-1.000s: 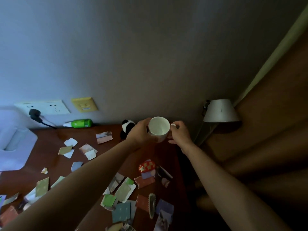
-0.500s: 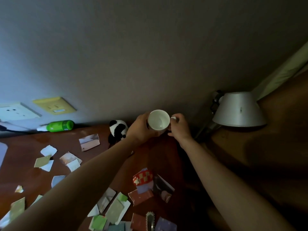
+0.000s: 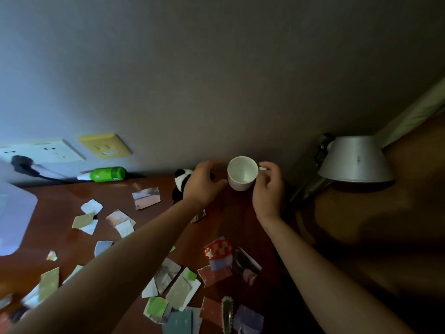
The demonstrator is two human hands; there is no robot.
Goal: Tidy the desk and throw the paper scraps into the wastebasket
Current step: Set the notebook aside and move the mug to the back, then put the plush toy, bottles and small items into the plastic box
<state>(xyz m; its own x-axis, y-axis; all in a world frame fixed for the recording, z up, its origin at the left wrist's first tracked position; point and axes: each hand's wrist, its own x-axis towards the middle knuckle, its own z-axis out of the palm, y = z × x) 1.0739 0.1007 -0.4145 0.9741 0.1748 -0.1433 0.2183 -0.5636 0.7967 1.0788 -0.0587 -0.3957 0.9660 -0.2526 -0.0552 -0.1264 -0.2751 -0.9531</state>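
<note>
A white cup [image 3: 241, 174] stands at the far right end of the wooden desk [image 3: 60, 196], close to the wall. My right hand [image 3: 268, 189] pinches its handle from the right. My left hand [image 3: 203, 185] sits just left of the cup with fingers loosely curved, a small gap between palm and cup. Several paper scraps lie scattered over the desk, such as a pink one [image 3: 146, 201], white and green ones [image 3: 85, 220] and a cluster near the front [image 3: 179, 289]. No wastebasket is in view.
A panda plush [image 3: 180, 183] sits behind my left hand and a green bottle [image 3: 108, 174] lies by the wall. A grey desk lamp [image 3: 356, 160] hangs at the right. A red checked pouch [image 3: 218, 248], a hair clip [image 3: 227, 314] and a white object [image 3: 14, 213] are also here.
My left hand has come off the cup and drawn back to the left. The cup has come down onto the desk near the wall, with my right hand still at the handle.
</note>
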